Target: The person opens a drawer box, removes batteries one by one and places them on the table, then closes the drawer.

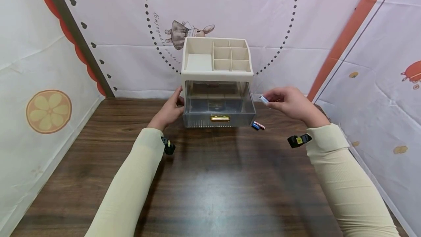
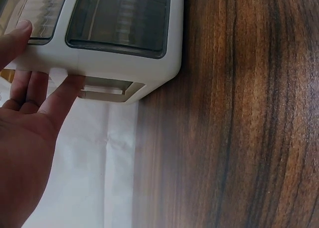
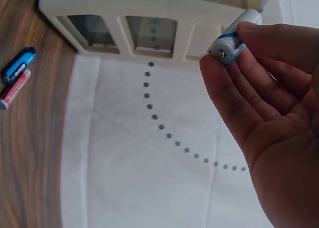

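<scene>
Clearly the right hand [image 1: 289, 102] is pinching a slick-looking battery [image 3: 233, 39], best held mid-barrel; the left hand [image 1: 169, 112] is gripping the organizer [image 1: 217, 77] alongside.

Pale glare pools on the dark tabletop [image 1: 210, 189]; the right wrist view looks dimmer
</scene>
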The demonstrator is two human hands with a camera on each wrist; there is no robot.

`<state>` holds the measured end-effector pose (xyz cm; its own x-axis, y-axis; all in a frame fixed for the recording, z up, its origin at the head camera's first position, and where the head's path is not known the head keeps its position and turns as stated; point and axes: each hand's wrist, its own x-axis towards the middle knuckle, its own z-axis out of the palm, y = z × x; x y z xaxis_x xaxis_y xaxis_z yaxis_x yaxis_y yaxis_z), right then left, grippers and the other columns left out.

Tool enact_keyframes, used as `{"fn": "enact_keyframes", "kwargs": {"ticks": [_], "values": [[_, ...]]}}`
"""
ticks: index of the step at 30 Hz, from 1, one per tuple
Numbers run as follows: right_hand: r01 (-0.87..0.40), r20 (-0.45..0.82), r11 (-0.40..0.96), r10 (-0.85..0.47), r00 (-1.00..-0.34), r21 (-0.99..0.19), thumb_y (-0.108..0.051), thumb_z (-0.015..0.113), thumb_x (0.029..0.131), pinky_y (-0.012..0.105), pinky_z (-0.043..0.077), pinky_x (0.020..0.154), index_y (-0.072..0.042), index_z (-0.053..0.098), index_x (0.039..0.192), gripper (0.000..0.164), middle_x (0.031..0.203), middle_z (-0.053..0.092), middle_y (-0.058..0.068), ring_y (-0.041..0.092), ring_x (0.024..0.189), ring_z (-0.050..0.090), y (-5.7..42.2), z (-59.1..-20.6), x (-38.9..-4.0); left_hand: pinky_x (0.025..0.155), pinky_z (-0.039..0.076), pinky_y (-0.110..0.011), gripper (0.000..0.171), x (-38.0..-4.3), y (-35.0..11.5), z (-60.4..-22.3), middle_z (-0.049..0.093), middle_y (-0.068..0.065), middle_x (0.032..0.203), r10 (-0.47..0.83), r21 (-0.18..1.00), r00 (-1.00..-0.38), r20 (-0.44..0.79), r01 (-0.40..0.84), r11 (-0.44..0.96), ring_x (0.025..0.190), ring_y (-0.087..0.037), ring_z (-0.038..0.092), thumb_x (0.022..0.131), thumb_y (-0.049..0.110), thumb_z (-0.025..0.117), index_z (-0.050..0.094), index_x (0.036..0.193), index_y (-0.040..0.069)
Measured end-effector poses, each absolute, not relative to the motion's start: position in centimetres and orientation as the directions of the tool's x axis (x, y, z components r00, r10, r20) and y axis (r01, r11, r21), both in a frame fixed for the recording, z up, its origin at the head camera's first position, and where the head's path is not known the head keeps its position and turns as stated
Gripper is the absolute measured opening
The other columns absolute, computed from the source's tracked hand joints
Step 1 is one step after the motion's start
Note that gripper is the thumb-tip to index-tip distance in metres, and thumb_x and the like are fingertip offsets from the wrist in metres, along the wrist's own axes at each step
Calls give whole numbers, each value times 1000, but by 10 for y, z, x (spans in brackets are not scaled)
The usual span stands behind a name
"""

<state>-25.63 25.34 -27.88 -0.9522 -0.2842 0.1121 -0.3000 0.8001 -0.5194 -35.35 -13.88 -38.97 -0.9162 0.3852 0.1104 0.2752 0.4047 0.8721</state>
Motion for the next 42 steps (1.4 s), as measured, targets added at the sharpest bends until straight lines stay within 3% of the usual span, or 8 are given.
{"fn": "enact_keyframes", "kwargs": {"ticks": [4, 21, 28, 42], "values": [[-290, 100, 805, -280, -955, -517, -9, 65, 92, 31, 51, 75, -5, 69, 113, 22, 99, 71, 12, 22, 90, 65, 258, -286, -258, 83, 45, -41, 81, -354, -139, -393, 50, -17, 110, 360, 875, -923, 132, 279, 395, 99, -29, 53, 93, 15, 64, 15, 155, 31], [-236, 90, 809, -223, -971, -538, -6, 65, 90, 29, 51, 72, -5, 70, 110, 20, 99, 71, 14, 19, 87, 65, 273, -316, -267, 70, 47, -34, 83, -355, -139, -395, 49, -15, 106, 364, 896, -921, 138, 273, 351, 88, -25, 51, 92, 13, 66, 15, 154, 33], [-238, 81, 805, -232, -969, -544, -6, 64, 91, 27, 51, 71, -2, 68, 111, 21, 99, 70, 16, 20, 87, 64, 279, -327, -269, 74, 46, -35, 83, -355, -139, -396, 48, -15, 106, 374, 901, -916, 147, 280, 332, 91, -24, 51, 92, 13, 66, 15, 154, 33], [-178, 29, 836, -191, -981, -519, -7, 60, 94, 37, 51, 75, -2, 68, 111, 20, 101, 69, 15, 25, 90, 63, 286, -346, -270, 72, 46, -34, 83, -356, -140, -399, 48, -14, 105, 380, 907, -911, 158, 286, 308, 92, -25, 51, 92, 11, 65, 15, 154, 34]]}}
